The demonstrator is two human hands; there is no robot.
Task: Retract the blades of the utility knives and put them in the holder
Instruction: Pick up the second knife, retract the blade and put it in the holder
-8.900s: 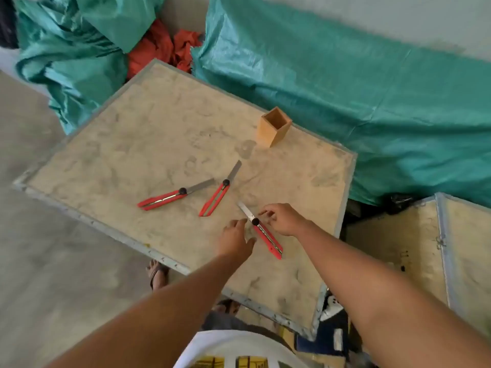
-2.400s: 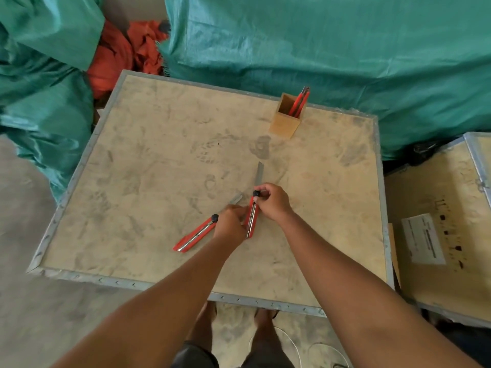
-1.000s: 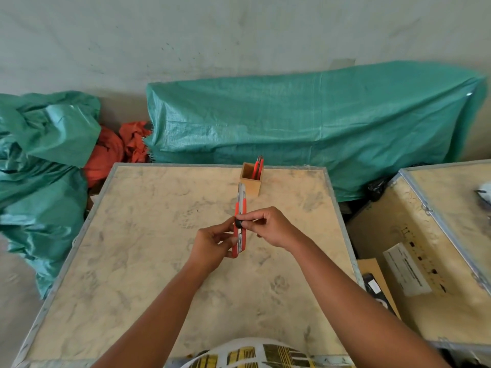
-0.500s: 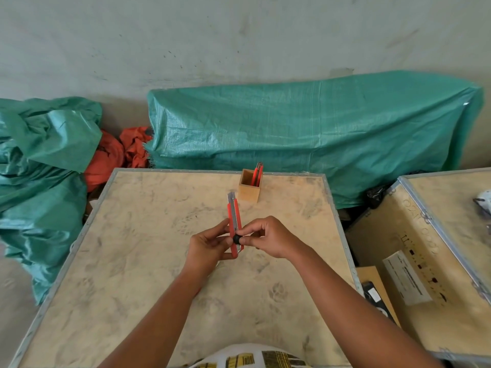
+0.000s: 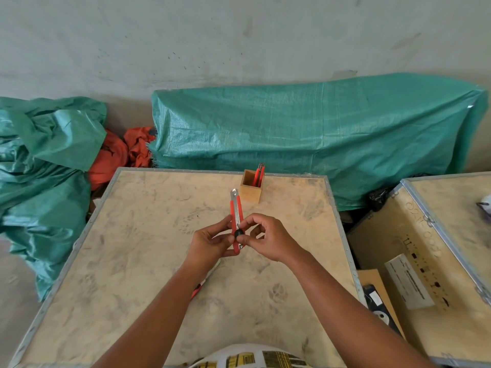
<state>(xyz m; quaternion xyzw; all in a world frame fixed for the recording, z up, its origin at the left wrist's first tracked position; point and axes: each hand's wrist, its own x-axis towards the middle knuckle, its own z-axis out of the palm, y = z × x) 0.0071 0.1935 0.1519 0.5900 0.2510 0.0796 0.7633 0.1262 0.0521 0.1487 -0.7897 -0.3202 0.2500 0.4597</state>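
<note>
I hold a red utility knife (image 5: 236,208) upright above the table (image 5: 127,261), only a short tip of blade showing at its top. My left hand (image 5: 210,243) grips its lower body. My right hand (image 5: 268,240) pinches the black slider knob near the knife's bottom end. A small square wooden holder (image 5: 251,191) stands at the table's far edge with one red knife (image 5: 259,173) upright in it. Another red knife (image 5: 204,281) lies on the table, mostly hidden under my left forearm.
Green tarpaulin (image 5: 305,139) covers a bulky heap behind the table and another pile at the left. Red cloth (image 5: 119,155) lies between them. A second metal-edged wooden crate (image 5: 438,248) stands to the right, with cardboard and dark items in the gap.
The black slider has moved down the knife's body under my right thumb, and the blade now sticks out far less than a second ago. One knife went into the holder earlier.
</note>
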